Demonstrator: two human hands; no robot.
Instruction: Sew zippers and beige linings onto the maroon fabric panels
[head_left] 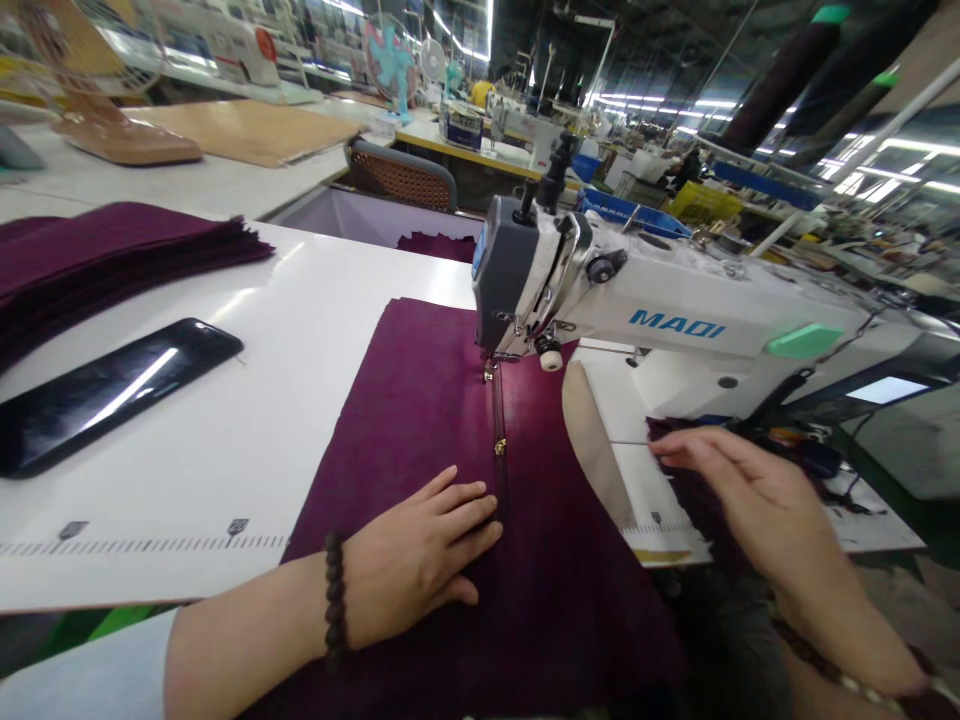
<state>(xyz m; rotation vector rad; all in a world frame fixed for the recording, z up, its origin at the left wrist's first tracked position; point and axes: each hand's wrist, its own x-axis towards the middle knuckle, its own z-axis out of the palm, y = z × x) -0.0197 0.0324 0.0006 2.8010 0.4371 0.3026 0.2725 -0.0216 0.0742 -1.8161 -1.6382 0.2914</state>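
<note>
A maroon fabric panel (420, 400) lies on the white table under the head of a white sewing machine (675, 310). A dark zipper (497, 440) runs along it from the needle toward me. My left hand (420, 555) lies flat on the fabric, fingers stretched out, fingertips touching the zipper. My right hand (750, 485) reaches over the machine bed to the right, fingers loosely extended, touching dark maroon cloth (697, 490) at the bed's edge.
A black phone (105, 390) lies on the table at left. A stack of maroon fabric pieces (97, 260) sits at the far left. A ruler scale (150, 545) is printed along the table's front edge. Other workstations, fans and crates fill the background.
</note>
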